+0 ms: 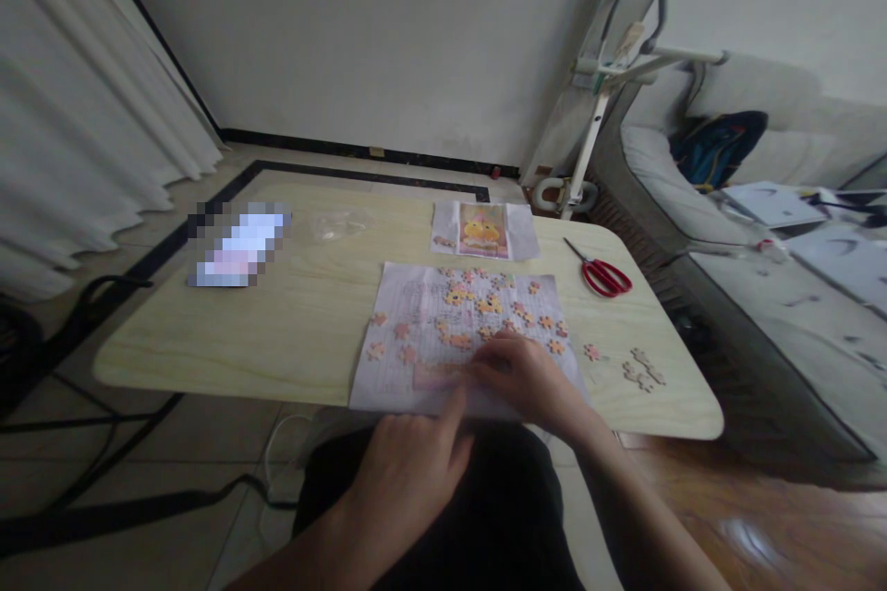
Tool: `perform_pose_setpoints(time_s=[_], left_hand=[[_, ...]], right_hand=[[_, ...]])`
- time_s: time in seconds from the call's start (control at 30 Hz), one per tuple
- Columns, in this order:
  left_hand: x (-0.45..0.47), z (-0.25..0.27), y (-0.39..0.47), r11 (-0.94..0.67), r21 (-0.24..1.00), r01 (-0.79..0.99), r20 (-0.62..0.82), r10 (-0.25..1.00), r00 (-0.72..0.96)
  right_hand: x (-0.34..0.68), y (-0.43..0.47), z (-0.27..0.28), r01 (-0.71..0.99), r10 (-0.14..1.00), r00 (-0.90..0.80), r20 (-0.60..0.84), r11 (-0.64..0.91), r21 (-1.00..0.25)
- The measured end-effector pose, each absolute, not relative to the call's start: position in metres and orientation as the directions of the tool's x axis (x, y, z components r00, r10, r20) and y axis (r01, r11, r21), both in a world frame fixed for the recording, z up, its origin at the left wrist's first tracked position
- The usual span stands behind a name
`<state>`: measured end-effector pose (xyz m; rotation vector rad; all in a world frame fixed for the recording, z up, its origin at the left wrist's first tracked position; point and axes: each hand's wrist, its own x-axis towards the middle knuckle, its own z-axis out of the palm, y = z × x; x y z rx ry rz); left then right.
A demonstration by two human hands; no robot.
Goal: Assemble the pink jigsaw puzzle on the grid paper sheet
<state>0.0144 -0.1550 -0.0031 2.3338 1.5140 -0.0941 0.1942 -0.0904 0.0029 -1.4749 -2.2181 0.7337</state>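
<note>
A printed paper sheet (394,295) lies at the table's front edge with several loose jigsaw puzzle pieces (457,295) scattered over it. Along its near side is a joined strip of pink puzzle pieces (433,376). My right hand (519,374) bends over the right end of this strip, fingers drawn together and tips low on the sheet; whatever they grip is hidden. Just in front of the table edge, my left hand (416,457) stretches its index finger toward the strip, thumb apart, and holds nothing visible. Beyond the sheet sits a reference picture (483,231) of yellow figures on white paper.
Red-handled scissors (604,277) lie at the table's right, with more puzzle pieces (643,371) near the right corner. A clear plastic bag (336,224) and a blurred-out phone-like screen (239,245) are on the left. A grey sofa (783,332) stands right of the table.
</note>
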Motion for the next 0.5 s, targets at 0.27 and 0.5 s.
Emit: perform_pose_setpoints(time_s=[0.27,0.5], left_hand=[[0.015,-0.002,-0.155,-0.359,0.262,0.896,-0.253,0.87,0.423],[0.015,-0.001,-0.155,-0.357,0.282,0.891,-0.252,0.868,0.427]], right_hand=[[0.19,-0.086,0.009,0.772,0.937,-0.349,-0.017,0.277,-0.572],[0.187,-0.082,0.014,0.805,0.933,-0.354,-0.061,0.271,-0.528]])
